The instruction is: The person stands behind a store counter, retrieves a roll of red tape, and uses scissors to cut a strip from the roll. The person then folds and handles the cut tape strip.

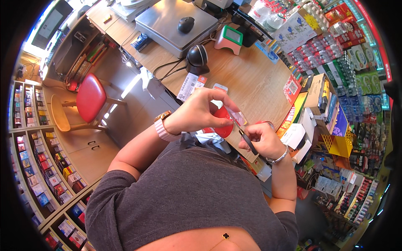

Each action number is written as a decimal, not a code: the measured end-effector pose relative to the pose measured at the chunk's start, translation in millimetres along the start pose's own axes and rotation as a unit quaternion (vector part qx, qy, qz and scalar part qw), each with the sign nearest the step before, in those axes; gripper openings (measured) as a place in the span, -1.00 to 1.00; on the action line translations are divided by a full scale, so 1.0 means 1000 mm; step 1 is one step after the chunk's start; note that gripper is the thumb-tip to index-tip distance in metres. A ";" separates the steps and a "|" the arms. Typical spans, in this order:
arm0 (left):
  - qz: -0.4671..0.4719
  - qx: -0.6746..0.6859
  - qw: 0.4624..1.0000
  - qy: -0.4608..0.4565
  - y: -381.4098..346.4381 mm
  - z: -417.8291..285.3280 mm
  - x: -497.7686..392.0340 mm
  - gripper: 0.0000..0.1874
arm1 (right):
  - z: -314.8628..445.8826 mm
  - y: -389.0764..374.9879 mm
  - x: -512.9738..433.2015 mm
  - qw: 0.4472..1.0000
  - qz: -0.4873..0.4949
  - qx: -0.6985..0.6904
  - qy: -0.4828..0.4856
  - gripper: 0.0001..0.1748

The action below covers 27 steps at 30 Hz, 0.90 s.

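Observation:
My right hand point(263, 141) is closed around the black handle of a pair of scissors point(249, 141), whose metal blades point up and left towards my left hand. My left hand point(201, 109) is raised over the counter's near edge, thumb and forefinger curved close to the blade tips. Whether these fingers pinch something small cannot be made out. Just beyond the blades shows a small clear, pinkish plastic piece point(241, 119). A red round object point(224, 127) is partly hidden below my left hand. White crumpled plastic point(213, 139) lies nearest my body.
On the wooden counter point(251, 81) stand a black scanner point(197, 58), a green-and-white payment box point(229, 39) and a metal scale point(176, 23) bearing a mouse point(186, 25). Open cartons point(317, 94) crowd the right side. A red-seated chair point(91, 97) stands left, by stocked shelves point(40, 163).

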<state>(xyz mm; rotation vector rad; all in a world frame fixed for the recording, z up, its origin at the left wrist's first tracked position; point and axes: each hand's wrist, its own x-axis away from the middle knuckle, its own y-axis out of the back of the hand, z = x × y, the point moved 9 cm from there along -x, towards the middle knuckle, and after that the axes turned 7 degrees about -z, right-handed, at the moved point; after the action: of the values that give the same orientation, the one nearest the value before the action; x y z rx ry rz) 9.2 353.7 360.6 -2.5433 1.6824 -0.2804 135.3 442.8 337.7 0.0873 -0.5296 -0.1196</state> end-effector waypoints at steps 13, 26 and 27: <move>0.007 0.043 0.999 -0.015 -0.004 0.014 -0.008 -0.54 | -0.019 0.012 0.009 0.993 0.084 0.077 -0.009 -0.78; -0.089 0.003 0.991 0.096 0.059 0.078 0.033 -0.43 | -0.196 0.176 -0.094 0.798 -0.476 0.368 -0.035 -0.67; -0.090 0.014 0.991 0.099 0.055 0.081 0.034 -0.43 | -0.198 0.175 -0.099 0.794 -0.473 0.380 -0.031 -0.73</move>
<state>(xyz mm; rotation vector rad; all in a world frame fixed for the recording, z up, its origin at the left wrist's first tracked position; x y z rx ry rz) -12.0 298.1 275.3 -2.7282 1.4927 -0.5823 166.6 639.5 138.1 1.1577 -0.5317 -0.8963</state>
